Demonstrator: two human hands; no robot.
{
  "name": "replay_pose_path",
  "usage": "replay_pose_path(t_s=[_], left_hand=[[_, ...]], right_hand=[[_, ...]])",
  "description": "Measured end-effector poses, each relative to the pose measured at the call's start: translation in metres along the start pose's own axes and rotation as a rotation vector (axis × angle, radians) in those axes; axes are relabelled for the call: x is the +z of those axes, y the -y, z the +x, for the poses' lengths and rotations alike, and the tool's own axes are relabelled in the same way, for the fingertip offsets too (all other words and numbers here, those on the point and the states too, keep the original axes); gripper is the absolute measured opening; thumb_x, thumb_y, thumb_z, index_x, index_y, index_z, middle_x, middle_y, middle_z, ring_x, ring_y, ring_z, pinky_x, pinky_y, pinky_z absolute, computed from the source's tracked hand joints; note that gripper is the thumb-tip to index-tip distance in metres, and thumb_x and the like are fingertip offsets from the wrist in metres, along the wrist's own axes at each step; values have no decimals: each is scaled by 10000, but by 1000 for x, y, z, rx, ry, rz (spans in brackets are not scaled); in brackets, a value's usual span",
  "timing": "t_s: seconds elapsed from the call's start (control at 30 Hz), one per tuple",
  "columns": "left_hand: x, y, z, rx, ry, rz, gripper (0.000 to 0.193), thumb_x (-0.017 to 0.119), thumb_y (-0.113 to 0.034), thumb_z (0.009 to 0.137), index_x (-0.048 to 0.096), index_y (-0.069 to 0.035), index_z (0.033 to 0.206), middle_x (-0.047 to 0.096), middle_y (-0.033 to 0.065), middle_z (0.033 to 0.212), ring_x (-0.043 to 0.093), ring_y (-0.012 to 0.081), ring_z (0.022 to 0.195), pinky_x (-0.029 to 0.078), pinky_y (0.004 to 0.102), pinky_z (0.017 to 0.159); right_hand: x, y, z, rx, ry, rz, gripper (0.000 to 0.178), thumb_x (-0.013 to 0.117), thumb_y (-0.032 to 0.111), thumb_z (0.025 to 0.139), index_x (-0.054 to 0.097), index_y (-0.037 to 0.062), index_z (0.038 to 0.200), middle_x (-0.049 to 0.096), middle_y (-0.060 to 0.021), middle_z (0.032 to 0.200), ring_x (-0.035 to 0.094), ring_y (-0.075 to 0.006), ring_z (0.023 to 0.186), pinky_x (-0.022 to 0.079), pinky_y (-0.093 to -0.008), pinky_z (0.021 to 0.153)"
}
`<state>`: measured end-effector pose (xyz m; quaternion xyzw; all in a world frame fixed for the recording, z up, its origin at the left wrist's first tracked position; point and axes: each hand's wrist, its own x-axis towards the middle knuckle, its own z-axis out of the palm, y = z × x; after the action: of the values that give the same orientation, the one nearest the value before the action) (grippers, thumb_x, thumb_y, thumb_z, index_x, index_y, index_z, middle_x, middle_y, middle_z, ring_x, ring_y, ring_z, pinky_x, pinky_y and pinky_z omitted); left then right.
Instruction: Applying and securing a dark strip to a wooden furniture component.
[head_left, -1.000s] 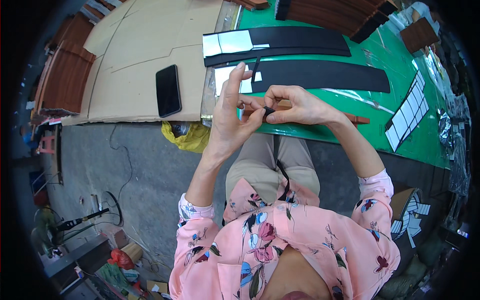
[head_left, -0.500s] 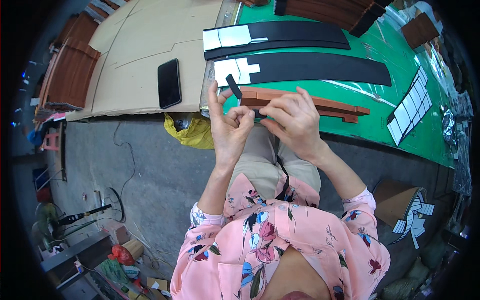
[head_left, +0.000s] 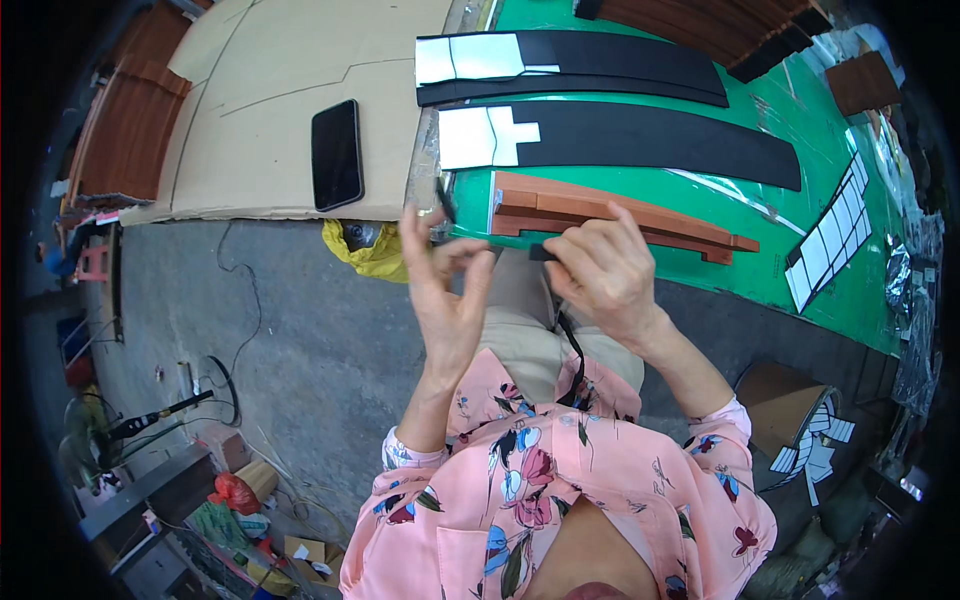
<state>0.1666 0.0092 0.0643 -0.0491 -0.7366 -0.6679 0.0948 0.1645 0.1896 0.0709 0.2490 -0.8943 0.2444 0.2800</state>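
Note:
Between the fingertips of my right hand [head_left: 605, 272] is a small black foam-like piece [head_left: 541, 253]. My left hand [head_left: 446, 305] is raised beside it, slightly blurred, its thumb and a finger bent toward the piece but apart from it. A narrow black strip [head_left: 446, 203] stands up among the left fingers, seemingly pinched between them. Just beyond both hands, a reddish-brown wood-look bar [head_left: 620, 216] with stepped ends lies on the green table covering [head_left: 465, 215]; my right fingers overlap its near edge in view.
Two long black sheets [head_left: 650, 137] with white backing pieces lie farther back. White cut strips [head_left: 830, 235] sit on the right. A phone [head_left: 337, 155] rests on cardboard [head_left: 260, 140] at left. Below the edge are a yellow bag [head_left: 370, 262] and a bin [head_left: 775, 395] holding white scraps.
My hands have drawn apart, and the small black piece has gone right with my right hand. My left hand has shifted left and down, the strip with it. The whole view has shifted slightly.

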Motion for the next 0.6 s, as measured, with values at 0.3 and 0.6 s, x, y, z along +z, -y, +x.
replay_pose_path(t_s=[0.3,0.6], left_hand=[[2,42,48,163,154,-83,970,641,76,743,5,-124,1447,300,192,1319,556,227,1060,516,284,820],[9,66,63,107,297,-219,988,670,68,704,53,-101,1456,383,187,1304,598,179,950,483,313,840]], right_hand=[[8,-21,34,151,112,107,209,706,140,730,680,105,935,623,-27,852,579,-219,773,419,-450,875],[15,-21,41,181,199,33,204,708,138,729,687,114,931,610,-11,843,580,-196,770,389,-497,908]])
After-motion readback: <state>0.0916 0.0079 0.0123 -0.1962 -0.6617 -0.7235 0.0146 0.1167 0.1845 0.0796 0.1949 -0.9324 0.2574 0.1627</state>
